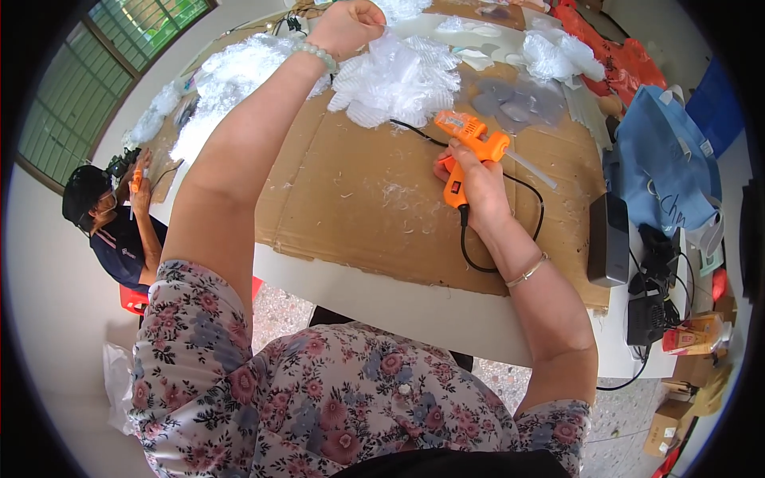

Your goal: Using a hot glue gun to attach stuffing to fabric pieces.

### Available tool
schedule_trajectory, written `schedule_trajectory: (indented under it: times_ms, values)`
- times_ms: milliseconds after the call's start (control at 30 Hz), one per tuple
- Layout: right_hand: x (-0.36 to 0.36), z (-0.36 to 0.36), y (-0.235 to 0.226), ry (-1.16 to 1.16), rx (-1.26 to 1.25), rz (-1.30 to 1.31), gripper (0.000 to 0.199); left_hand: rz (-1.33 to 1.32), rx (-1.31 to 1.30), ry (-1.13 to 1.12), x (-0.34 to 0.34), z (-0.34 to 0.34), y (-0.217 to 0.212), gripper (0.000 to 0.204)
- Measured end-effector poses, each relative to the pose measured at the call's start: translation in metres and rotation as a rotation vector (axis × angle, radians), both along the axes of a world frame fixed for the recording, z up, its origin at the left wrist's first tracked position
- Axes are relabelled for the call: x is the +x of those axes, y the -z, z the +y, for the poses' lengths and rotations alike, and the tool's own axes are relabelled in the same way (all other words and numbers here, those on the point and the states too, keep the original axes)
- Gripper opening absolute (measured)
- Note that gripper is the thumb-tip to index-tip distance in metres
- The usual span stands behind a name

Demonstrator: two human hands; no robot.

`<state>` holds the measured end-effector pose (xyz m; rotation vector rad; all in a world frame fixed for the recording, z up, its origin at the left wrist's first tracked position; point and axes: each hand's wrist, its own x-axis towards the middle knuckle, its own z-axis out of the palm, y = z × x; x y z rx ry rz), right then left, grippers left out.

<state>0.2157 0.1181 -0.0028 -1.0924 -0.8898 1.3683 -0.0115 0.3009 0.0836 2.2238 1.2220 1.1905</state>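
My right hand [484,185] is closed round the handle of an orange hot glue gun [468,143], held over the brown cardboard. A clear glue stick [532,170] pokes out of its rear, and a black cord runs from the handle's base. My left hand [351,29] reaches far forward at the top edge, its fingers curled together; whatever they pinch cannot be made out. Just below and to the right of it lies a heap of white translucent ruffled pieces [396,80]. Grey translucent rounded pieces [510,102] lie flat beyond the glue gun.
The cardboard sheet [343,207] covers much of a white table [335,291]. Shiny clear wrap [239,76] is piled at the left. Rightward stand a black box [608,239], a blue bag [665,159], red plastic [629,68] and tangled adapters [647,319]. A co-worker [115,223] sits at left with another glue gun.
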Motion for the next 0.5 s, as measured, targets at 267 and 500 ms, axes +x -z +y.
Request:
schedule_trajectory:
  times_ms: [267, 500]
  values:
    - [-0.02, -0.039, -0.024, 0.029, 0.016, 0.06, 0.02, -0.059, -0.12, 0.028, -0.002, -0.108, -0.025, 0.013]
    - [-0.033, -0.068, -0.018, 0.057, 0.152, 0.165, 0.024, -0.034, -0.052, 0.151, 0.009, -0.176, 0.031, 0.013]
